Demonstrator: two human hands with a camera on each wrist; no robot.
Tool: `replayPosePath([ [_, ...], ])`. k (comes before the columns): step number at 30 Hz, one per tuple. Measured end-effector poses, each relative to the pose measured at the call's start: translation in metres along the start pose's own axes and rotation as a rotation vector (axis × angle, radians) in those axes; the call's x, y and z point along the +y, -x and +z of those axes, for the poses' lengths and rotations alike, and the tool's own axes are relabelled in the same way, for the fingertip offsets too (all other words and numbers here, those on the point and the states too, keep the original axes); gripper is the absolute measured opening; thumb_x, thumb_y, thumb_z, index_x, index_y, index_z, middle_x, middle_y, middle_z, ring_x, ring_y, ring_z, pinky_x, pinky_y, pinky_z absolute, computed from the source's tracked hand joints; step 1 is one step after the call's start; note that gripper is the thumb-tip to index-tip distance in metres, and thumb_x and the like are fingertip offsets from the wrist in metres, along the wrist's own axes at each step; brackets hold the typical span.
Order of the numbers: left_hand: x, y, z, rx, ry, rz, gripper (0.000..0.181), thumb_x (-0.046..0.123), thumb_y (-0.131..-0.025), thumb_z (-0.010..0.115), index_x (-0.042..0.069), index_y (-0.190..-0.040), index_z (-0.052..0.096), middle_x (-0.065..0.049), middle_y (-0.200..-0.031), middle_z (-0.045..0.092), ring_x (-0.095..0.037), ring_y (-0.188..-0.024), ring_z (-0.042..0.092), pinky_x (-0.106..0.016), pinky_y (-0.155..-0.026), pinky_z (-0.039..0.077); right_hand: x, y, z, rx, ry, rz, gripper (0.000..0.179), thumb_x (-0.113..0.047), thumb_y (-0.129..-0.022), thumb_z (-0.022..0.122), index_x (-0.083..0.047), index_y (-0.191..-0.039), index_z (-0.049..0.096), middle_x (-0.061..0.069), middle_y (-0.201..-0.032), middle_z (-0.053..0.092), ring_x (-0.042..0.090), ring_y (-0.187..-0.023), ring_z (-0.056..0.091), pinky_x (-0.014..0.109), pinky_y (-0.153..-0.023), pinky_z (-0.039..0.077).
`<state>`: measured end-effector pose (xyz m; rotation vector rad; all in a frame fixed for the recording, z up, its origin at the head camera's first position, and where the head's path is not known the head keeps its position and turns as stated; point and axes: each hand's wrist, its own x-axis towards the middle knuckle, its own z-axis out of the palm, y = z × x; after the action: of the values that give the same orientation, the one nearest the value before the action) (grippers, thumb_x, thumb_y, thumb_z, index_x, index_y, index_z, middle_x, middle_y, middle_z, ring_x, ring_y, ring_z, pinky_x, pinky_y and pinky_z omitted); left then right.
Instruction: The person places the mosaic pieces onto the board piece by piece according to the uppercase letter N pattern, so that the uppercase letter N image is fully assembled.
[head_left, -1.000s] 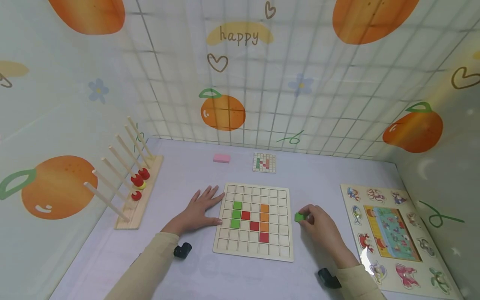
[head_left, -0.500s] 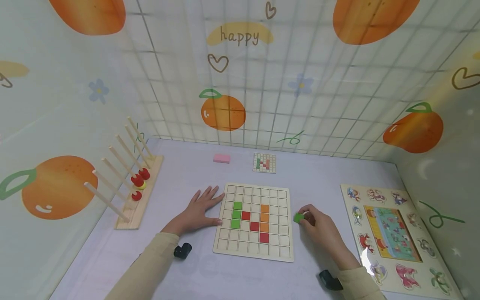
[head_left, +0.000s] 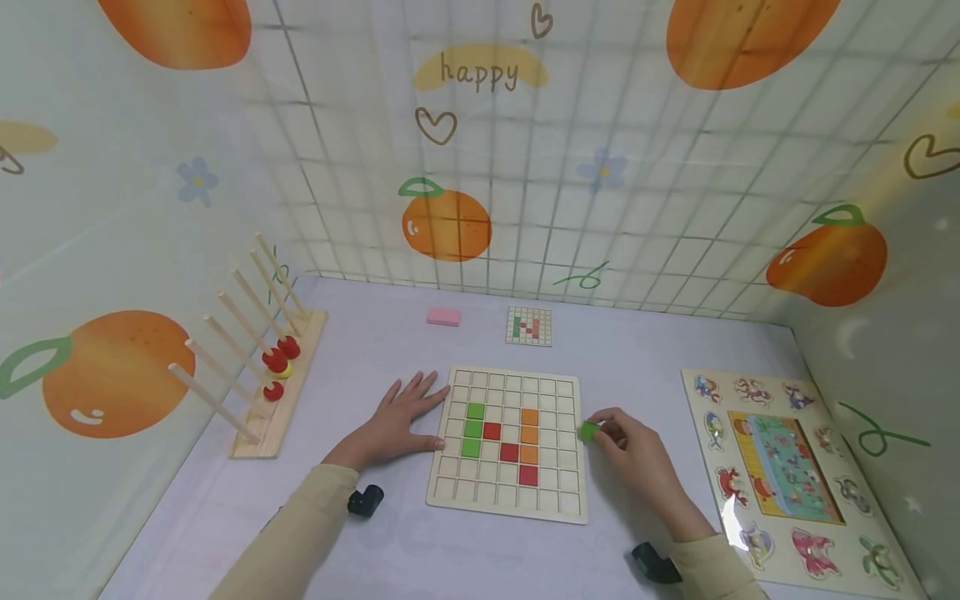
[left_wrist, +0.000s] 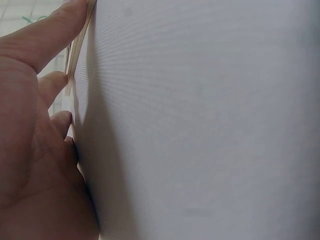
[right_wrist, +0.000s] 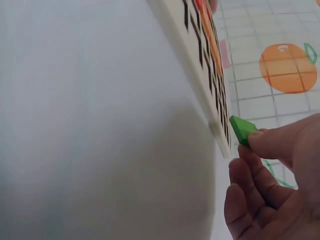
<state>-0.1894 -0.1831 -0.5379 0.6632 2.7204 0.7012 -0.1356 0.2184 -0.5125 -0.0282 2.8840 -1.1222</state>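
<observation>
My right hand [head_left: 633, 450] pinches a small green square tile [right_wrist: 243, 130] between thumb and fingers, right at the right edge of the wooden grid board [head_left: 561, 483]. With fingers spread, my left hand [head_left: 393, 425] lies at the board's left side, thumb and index fingertips at its edge. In the left wrist view the thumb [left_wrist: 50, 35] meets that edge. Set in the grid are several green tiles [head_left: 472, 428] in a column, several orange tiles [head_left: 528, 435] in another, and red tiles [head_left: 509, 452] stepping diagonally down to the right.
Behind the board lie a small pattern card [head_left: 528, 326] and a pink block [head_left: 443, 317]. A wooden peg rack [head_left: 288, 417] with red and yellow pieces stands at left. A sea-animal puzzle board [head_left: 795, 475] lies at right. Fabric walls [head_left: 360, 208] enclose the table's back and sides.
My right hand has moved slightly left with the green tile, from beside the board to its right edge. The left hand has stayed in place.
</observation>
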Motion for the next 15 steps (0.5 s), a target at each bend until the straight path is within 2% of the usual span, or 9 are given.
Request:
replayPosePath([
  [15,0.0,0.0,0.0,-0.007,0.003,-0.013,0.097,0.065,-0.083,0.072,0.026,-0.162,0.03,-0.002,-0.171,0.009,-0.026,-0.157,-0.003,-0.051,-0.125,-0.008,-0.022,0.009,0.011,-0.035,-0.032,-0.022,0.017,-0.014,-0.095,0.073,-0.02,-0.11,0.072,-0.005,-0.087,0.068,0.012,-0.076,0.058,0.025,-0.065,0.052],
])
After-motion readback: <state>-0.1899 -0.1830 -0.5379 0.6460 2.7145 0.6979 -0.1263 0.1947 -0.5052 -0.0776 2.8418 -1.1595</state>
